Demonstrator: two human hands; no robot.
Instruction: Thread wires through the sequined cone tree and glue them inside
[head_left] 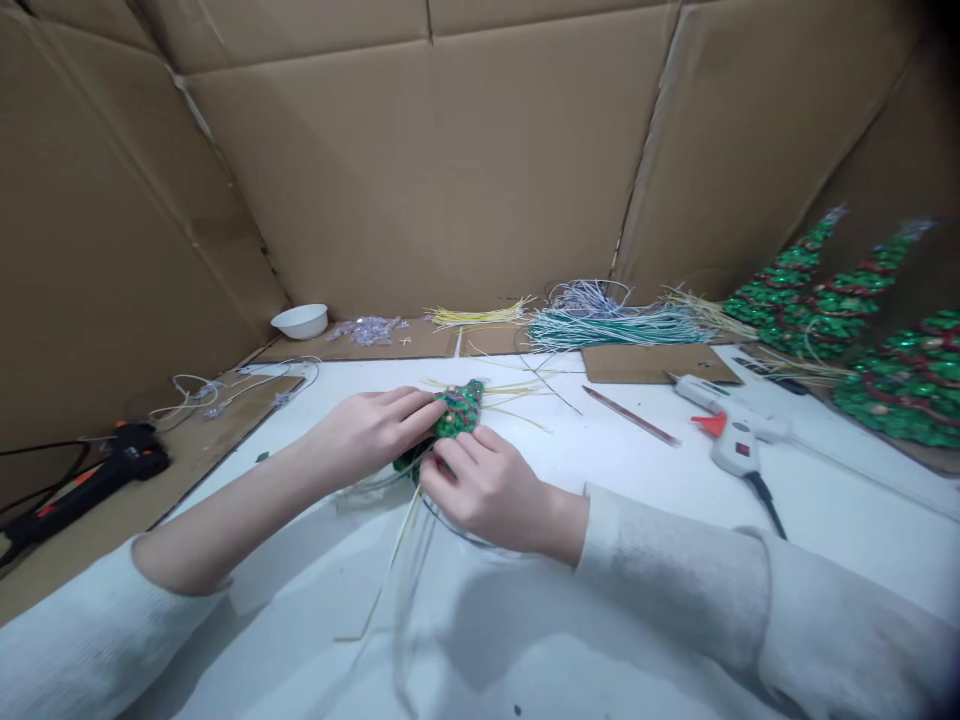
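Note:
A small decorative Christmas tree (461,408), green with red bits, lies on its side on the white tabletop. Pale yellow strands stick out past its tip. My left hand (379,428) is closed on the tree from the left, fingertips on its side. At the lower end my right hand (487,485) has its fingers bent and pinched together; a thin pale yellow strip (388,570) and some wires trail from there toward me. Exactly what the right fingertips grip is hidden behind the hand.
To the right lie a red pencil (631,415) and a white glue gun (733,440), with finished green trees (825,290) beyond. Green and white wires (622,328), yellow strips (480,315), clear beads (369,330) and a white bowl (301,322) line the cardboard wall. A black glue gun (112,470) is at left.

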